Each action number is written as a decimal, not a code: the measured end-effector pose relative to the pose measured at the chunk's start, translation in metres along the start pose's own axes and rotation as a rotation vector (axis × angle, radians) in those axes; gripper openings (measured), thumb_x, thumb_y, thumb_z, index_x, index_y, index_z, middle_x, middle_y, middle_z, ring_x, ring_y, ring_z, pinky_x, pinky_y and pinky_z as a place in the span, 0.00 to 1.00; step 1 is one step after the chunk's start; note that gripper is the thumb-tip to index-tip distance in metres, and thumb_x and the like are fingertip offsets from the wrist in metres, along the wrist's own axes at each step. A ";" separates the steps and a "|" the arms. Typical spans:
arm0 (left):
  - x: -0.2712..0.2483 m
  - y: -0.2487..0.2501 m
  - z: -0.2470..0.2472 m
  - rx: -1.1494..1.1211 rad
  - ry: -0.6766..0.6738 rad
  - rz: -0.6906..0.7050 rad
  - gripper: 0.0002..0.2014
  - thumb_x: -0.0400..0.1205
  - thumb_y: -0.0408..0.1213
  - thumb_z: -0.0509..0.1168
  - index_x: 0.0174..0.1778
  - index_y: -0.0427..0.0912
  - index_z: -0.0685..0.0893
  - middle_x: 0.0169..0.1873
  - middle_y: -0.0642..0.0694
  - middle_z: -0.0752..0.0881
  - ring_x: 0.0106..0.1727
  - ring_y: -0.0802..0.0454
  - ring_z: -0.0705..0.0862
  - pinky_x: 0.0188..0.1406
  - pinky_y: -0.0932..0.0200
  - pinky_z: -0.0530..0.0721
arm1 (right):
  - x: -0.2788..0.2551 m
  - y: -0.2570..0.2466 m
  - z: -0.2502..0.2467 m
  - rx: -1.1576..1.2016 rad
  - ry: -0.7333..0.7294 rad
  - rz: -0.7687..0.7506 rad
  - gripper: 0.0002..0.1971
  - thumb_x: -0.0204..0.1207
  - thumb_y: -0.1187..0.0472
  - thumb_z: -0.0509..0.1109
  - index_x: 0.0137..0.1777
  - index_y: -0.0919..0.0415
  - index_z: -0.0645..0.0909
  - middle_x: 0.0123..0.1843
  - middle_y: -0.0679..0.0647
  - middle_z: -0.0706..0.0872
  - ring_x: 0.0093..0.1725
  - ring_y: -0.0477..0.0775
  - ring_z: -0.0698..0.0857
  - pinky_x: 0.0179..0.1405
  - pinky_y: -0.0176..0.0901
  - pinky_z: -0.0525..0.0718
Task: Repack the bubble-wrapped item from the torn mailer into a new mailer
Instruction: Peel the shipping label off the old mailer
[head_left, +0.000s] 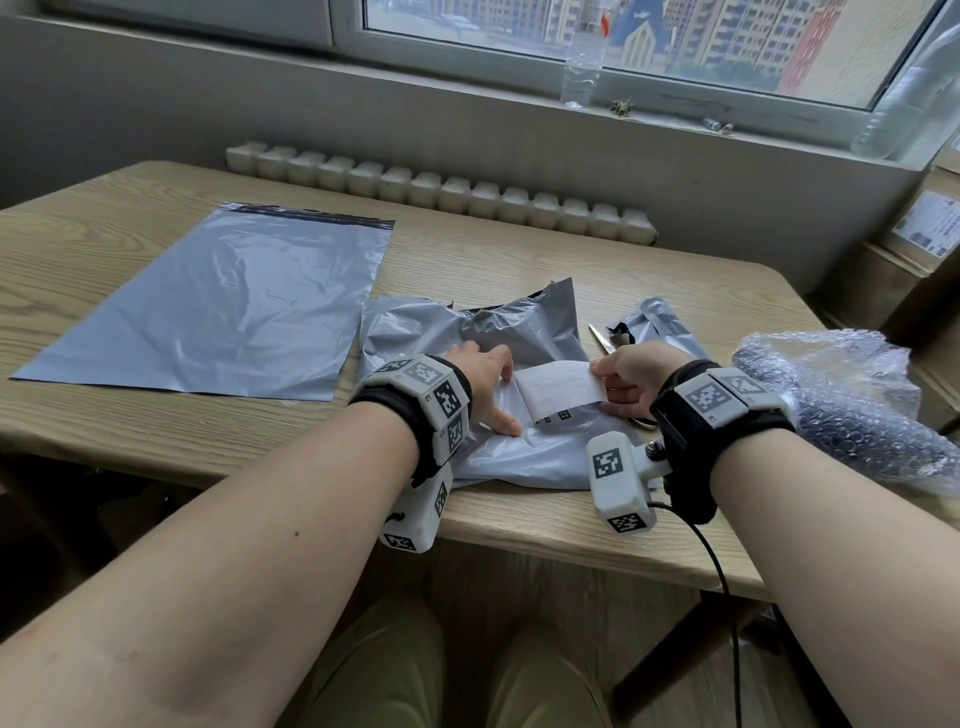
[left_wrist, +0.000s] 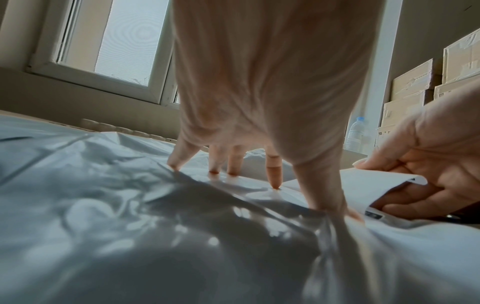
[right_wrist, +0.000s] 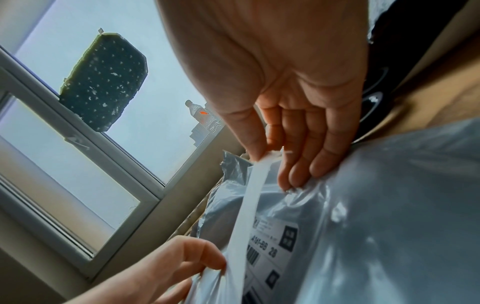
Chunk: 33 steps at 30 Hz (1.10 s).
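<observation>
The torn grey mailer (head_left: 498, 332) lies crumpled near the table's front edge, between my hands. My left hand (head_left: 488, 384) presses it down with spread straight fingers (left_wrist: 272, 170). My right hand (head_left: 618, 384) pinches the lifted edge of a white shipping label (head_left: 558, 387) (right_wrist: 249, 197) that is partly peeled off the mailer. The label's printed side with barcodes shows in the right wrist view. A new flat grey mailer (head_left: 223, 306) lies to the left. The bubble-wrapped dark item (head_left: 841, 410) rests at the right, beside my right wrist.
Scissors (head_left: 605, 338) lie partly under my right hand, next to a torn-off mailer strip (head_left: 660, 325). Cardboard boxes (head_left: 914, 249) stand at the right. A water bottle (head_left: 584, 57) is on the windowsill. A radiator (head_left: 441, 195) runs behind the table (head_left: 156, 421).
</observation>
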<state>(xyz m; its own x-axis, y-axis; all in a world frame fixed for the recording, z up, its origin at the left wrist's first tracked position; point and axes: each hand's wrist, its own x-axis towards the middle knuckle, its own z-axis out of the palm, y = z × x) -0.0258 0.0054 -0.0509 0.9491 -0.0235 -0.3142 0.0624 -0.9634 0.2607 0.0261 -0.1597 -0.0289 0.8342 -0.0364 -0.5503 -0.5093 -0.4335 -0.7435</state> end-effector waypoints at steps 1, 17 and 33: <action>0.000 0.000 0.000 0.001 0.000 -0.001 0.35 0.71 0.55 0.75 0.70 0.47 0.68 0.71 0.41 0.69 0.69 0.42 0.74 0.70 0.48 0.74 | 0.000 0.000 0.000 -0.007 0.003 0.001 0.11 0.82 0.67 0.63 0.36 0.62 0.72 0.32 0.54 0.72 0.31 0.50 0.75 0.19 0.35 0.82; 0.000 0.001 0.000 0.006 -0.011 -0.006 0.36 0.71 0.55 0.75 0.70 0.48 0.68 0.71 0.41 0.69 0.68 0.42 0.75 0.70 0.48 0.74 | 0.009 -0.001 -0.003 0.014 -0.015 0.022 0.09 0.83 0.66 0.61 0.40 0.63 0.73 0.36 0.55 0.75 0.35 0.52 0.77 0.32 0.46 0.82; -0.001 0.001 0.000 -0.002 -0.010 -0.014 0.35 0.71 0.55 0.75 0.70 0.48 0.68 0.72 0.42 0.68 0.69 0.42 0.74 0.70 0.46 0.74 | 0.016 0.000 -0.003 0.013 -0.010 0.041 0.12 0.84 0.66 0.59 0.37 0.62 0.70 0.33 0.54 0.72 0.32 0.49 0.74 0.20 0.43 0.83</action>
<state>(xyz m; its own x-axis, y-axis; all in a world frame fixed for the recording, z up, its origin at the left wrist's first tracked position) -0.0270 0.0046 -0.0498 0.9450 -0.0122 -0.3268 0.0767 -0.9632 0.2577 0.0406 -0.1630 -0.0364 0.8105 -0.0444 -0.5841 -0.5456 -0.4199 -0.7253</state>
